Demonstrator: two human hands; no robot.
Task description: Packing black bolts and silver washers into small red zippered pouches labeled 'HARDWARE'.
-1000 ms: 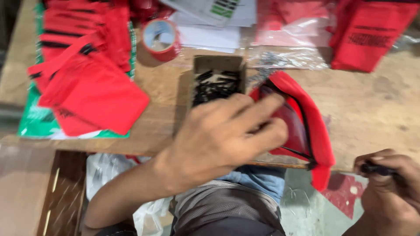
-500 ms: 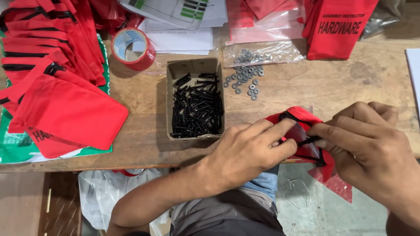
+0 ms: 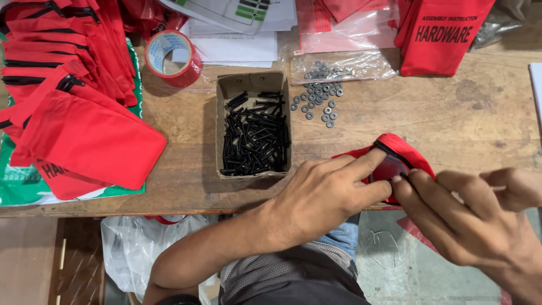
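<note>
Left to right on the bench [image 3: 451, 124]: stacked red pouches [image 3: 84, 130], tape roll [image 3: 169, 56], open box of black screws [image 3: 254, 135], loose washers [image 3: 319, 104]. At the near edge, the left hand [image 3: 324, 197] props open a small red pouch [image 3: 395, 161], forefinger on its rim. The right hand [image 3: 468, 217] pinches the mouth. Likely light, limp cloth, best gripped at the stiffer zipper edge.

Head view: looks steeply down from above onto the table [image 3: 463, 118].
Nearness: close, the forearms fill the lower frame.
</note>
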